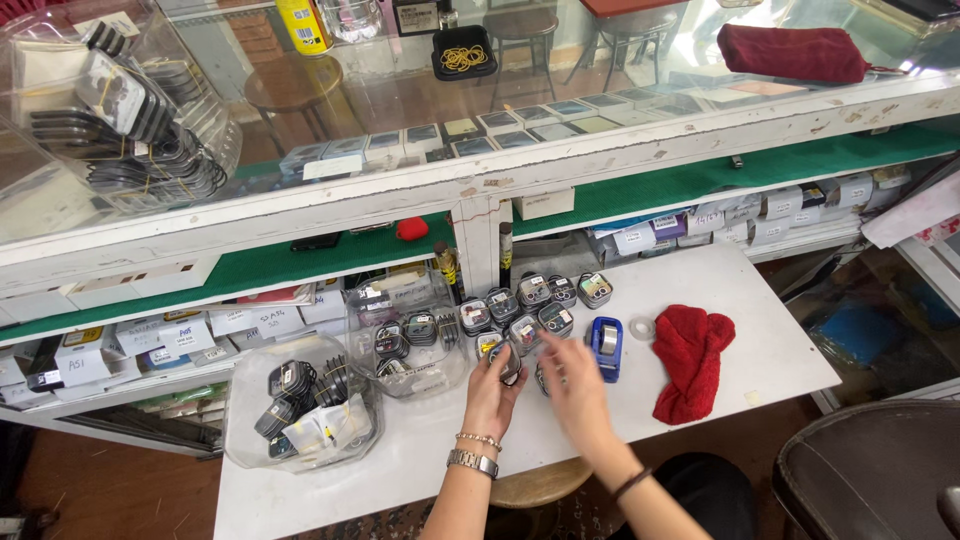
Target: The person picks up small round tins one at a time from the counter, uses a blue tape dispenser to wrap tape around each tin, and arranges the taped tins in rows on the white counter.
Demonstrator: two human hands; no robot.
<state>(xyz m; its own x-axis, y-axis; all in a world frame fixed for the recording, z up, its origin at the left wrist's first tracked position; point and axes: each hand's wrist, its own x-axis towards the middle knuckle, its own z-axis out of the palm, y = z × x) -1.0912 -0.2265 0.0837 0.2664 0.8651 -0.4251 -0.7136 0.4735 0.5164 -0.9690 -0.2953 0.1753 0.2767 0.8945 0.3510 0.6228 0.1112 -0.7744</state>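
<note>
My left hand (492, 390) is over the white table (740, 290) and grips a small square case (508, 360) from the cluster in front of me. My right hand (572, 382) is blurred, fingers apart, just right of that case and left of a blue tape dispenser (605, 345). Several small square cases (530, 300) with dark rims lie in rows beyond both hands. My left wrist wears a metal watch and a bead bracelet; the right wrist has a dark band.
Two clear plastic tubs (300, 405) (405, 320) of the same cases stand at left. A red cloth (690, 355) and a tape roll (641, 328) lie at right. A glass counter (480, 180) with green shelves and labelled boxes rises behind. A dark stool (870, 470) is lower right.
</note>
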